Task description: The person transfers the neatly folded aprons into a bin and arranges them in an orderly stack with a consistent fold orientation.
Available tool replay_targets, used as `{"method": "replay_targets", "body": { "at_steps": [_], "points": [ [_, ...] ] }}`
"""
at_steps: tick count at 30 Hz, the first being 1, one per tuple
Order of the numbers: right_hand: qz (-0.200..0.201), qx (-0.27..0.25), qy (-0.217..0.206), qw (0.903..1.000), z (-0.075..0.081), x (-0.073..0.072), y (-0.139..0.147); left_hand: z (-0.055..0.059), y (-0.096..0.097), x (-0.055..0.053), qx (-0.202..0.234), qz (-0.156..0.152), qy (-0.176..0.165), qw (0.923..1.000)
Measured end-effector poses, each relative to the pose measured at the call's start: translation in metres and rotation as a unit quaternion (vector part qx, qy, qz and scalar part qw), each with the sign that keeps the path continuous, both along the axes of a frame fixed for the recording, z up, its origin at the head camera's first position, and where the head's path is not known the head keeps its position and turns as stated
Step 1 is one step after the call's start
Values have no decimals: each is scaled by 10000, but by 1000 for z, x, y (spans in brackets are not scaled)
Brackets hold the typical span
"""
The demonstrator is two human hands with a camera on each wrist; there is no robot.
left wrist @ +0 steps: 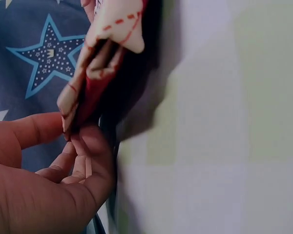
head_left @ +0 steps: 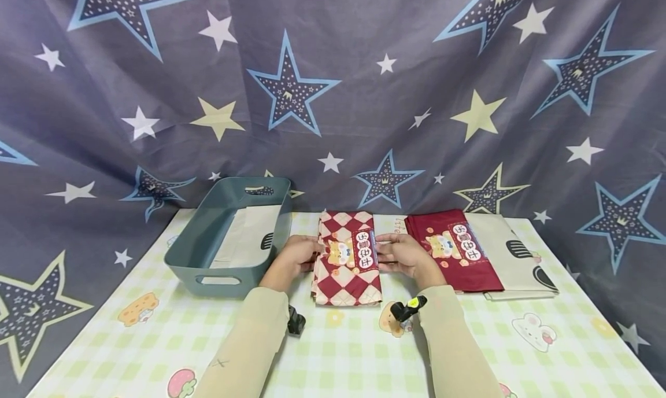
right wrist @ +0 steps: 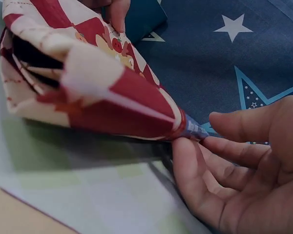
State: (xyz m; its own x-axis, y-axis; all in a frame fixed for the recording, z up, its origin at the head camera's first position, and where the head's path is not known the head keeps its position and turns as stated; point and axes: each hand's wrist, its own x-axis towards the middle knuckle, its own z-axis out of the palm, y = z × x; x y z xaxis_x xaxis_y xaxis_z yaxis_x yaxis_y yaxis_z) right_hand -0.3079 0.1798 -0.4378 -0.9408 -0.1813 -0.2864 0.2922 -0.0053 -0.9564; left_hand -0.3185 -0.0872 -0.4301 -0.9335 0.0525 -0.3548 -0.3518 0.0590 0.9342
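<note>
A folded red-and-cream checked cloth [head_left: 346, 282] with a cartoon animal and a lettered patch lies between the two hands in the head view. At its left edge my left hand [head_left: 298, 256] pinches the folded layers between thumb and fingers, as the left wrist view shows up close. My right hand [head_left: 406, 258] is at the opposite edge, its fingers [right wrist: 188, 156] under the border and its thumb just above. Seen from the right wrist, the cloth's near end shows open folds, and that side is tilted over the tablecloth.
A blue-green plastic basket [head_left: 179, 266] stands on the left with folded cream cloth [head_left: 244, 236] inside. To the right lie a folded dark red cloth [head_left: 476, 276] with a similar print and a cream cloth [head_left: 499, 242] with black shapes. A starry curtain [head_left: 354, 126] hangs behind the table.
</note>
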Motion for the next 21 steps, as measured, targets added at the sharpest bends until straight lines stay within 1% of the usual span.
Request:
{"method": "replay_targets", "body": {
  "at_steps": [6,10,17,21],
  "points": [
    [32,21,90,10000,2,1,1,1,4,1,617,12,-195,9979],
    [8,14,132,9999,2,1,2,2,6,2,895,-3,-322,9955],
    [-141,102,103,9998,0,0,1,5,7,3,1064,-38,-488,9931],
    [-210,154,188,9995,-1,-1,2,5,8,3,1069,-4,-514,9929]
  ]
}}
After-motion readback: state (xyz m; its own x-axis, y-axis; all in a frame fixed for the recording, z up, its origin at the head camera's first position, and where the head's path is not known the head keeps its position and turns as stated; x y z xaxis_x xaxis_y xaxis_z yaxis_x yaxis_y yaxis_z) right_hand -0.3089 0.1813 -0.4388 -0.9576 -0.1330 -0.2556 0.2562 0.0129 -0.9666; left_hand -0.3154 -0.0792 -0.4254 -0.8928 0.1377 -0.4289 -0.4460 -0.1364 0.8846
